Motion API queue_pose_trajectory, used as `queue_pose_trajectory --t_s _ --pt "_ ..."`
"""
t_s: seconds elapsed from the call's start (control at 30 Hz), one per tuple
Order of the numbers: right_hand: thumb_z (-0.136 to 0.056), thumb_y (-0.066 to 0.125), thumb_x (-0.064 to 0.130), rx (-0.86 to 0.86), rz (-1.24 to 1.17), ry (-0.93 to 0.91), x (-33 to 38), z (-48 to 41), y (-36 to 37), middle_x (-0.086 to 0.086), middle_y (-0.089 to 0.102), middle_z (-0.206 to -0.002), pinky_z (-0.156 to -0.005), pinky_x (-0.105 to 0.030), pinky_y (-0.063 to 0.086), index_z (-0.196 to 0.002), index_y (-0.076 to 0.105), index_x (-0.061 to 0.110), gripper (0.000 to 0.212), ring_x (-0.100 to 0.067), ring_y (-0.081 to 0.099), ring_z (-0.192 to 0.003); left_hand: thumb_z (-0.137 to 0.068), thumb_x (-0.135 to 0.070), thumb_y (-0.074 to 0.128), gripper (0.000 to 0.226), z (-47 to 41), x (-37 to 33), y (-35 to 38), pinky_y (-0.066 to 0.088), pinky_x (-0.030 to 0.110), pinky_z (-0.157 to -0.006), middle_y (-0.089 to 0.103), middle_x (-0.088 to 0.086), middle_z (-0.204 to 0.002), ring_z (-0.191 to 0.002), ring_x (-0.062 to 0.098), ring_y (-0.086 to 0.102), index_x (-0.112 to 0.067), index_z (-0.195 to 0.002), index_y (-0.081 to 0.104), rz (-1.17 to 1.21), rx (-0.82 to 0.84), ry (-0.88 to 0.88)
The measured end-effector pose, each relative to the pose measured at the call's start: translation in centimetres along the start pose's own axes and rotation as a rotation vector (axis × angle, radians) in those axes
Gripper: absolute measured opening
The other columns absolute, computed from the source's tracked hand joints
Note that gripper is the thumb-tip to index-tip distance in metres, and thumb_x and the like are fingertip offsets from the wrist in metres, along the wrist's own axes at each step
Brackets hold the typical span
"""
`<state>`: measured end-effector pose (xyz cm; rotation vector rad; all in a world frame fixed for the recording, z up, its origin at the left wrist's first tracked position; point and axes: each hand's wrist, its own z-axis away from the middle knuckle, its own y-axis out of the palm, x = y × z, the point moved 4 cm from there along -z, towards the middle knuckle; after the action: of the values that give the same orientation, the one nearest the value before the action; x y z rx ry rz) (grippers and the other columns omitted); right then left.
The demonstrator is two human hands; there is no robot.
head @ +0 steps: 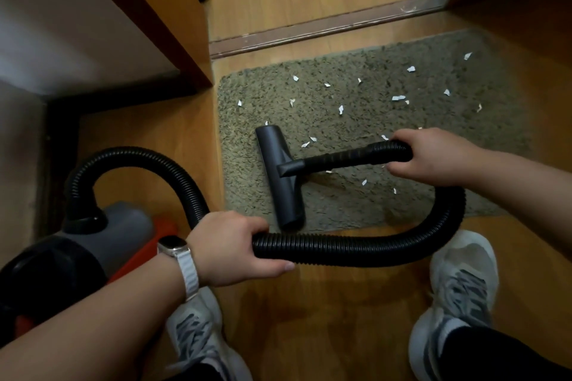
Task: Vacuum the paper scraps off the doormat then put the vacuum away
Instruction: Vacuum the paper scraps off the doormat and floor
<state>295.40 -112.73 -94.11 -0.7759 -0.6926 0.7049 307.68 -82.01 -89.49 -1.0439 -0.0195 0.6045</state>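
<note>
Gripping the hose [340,252] with both the left hand [229,249] and right hand [433,156], they'd best sweep the nozzle [278,173] slowly across the doormat [433,120], catching all scraps [398,98].

We see a warm-lit wood laminate floor [325,303], a metal door threshold strip [325,26] across a doorway, a wooden cabinet [173,9] left, dark baseboard [62,120].

Doormat [433,139] far right corner: open pile, scattered paper scraps [398,98] only | near left corner: nozzle [280,176] lies across | near edge: hose [356,249] loops along | left: cabinet [139,25], vacuum body [102,241] block floor.
</note>
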Motion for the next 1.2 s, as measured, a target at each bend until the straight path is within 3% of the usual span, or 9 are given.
queue_pose_trajectory --t_s 0.17,0.33,0.5,0.63,0.8,1.07,1.2 --pt "-0.082 0.068 0.048 -0.076 0.026 0.045 0.9 0.1 -1.0 0.005 0.061 -0.075 -0.062 -0.032 0.049 -0.092 0.059 0.028 0.024 -0.019 0.059 -0.072 -0.059 -0.095 0.029 0.078 0.1 0.5 -0.5 0.049 0.029 -0.062 0.054 -0.008 -0.059 -0.059 0.006 0.056 -0.024 -0.076 0.056 -0.016 -0.025 0.020" --pt "-0.081 0.071 0.043 -0.146 -0.088 0.069 1.3 -0.4 -2.1 0.004 0.061 -0.069 -0.058 -0.031 0.042 -0.089 0.063 0.027 0.019 -0.013 0.057 -0.065 -0.058 -0.094 0.034 0.074 0.0 1.3 -1.7 0.046 0.028 -0.058 0.052 -0.008 -0.054 -0.055 0.005 0.053 -0.023 -0.068 0.051 0.024 -0.107 0.000" --pt "-0.083 0.069 0.042 -0.215 -0.090 0.104 3.3 -3.5 -3.0 0.001 0.059 -0.071 -0.057 -0.031 0.039 -0.095 0.063 0.025 0.022 -0.023 0.057 -0.070 -0.058 -0.094 0.035 0.073 0.3 3.3 -2.6 0.046 0.029 -0.057 0.052 -0.008 -0.054 -0.055 0.005 0.054 -0.023 -0.065 0.050 0.070 -0.158 -0.075" --pt "-0.083 0.067 0.046 -0.222 -0.094 0.115 5.9 -6.7 -3.9 -0.002 0.061 -0.076 -0.061 -0.031 0.044 -0.100 0.064 0.024 0.028 -0.026 0.059 -0.073 -0.057 -0.094 0.040 0.072 0.9 5.5 -3.5 0.042 0.026 -0.052 0.054 -0.007 -0.053 -0.054 0.004 0.054 -0.024 -0.066 0.054 0.139 -0.221 -0.141" --pt "-0.084 0.067 0.044 -0.232 -0.065 0.070 9.2 -8.8 -4.9 0.001 0.057 -0.074 -0.052 -0.027 0.038 -0.094 0.059 0.022 0.025 -0.016 0.054 -0.064 -0.057 -0.092 0.045 0.067 1.8 7.3 -3.5 0.038 0.025 -0.048 0.050 -0.007 -0.049 -0.050 0.005 0.052 -0.025 -0.060 0.049 0.197 -0.289 -0.171" --pt "-0.087 0.061 0.046 -0.247 0.069 -0.041 12.6 -9.6 -4.0 0.003 0.059 -0.076 -0.049 -0.025 0.038 -0.101 0.058 0.024 0.026 -0.016 0.056 -0.064 -0.057 -0.101 0.021 0.084 2.4 7.2 -2.5 0.046 0.027 -0.049 0.050 -0.011 -0.050 -0.051 0.002 0.052 -0.025 -0.066 0.056 0.060 -0.315 -0.168" --pt "-0.087 0.062 0.045 -0.260 0.051 -0.006 11.2 -8.6 -3.9 0.003 0.057 -0.075 -0.050 -0.026 0.037 -0.101 0.059 0.025 0.024 -0.020 0.056 -0.067 -0.059 -0.100 0.022 0.082 2.3 7.2 -2.2 0.044 0.027 -0.047 0.048 -0.011 -0.049 -0.049 0.003 0.051 -0.025 -0.064 0.054 0.067 -0.310 -0.145"
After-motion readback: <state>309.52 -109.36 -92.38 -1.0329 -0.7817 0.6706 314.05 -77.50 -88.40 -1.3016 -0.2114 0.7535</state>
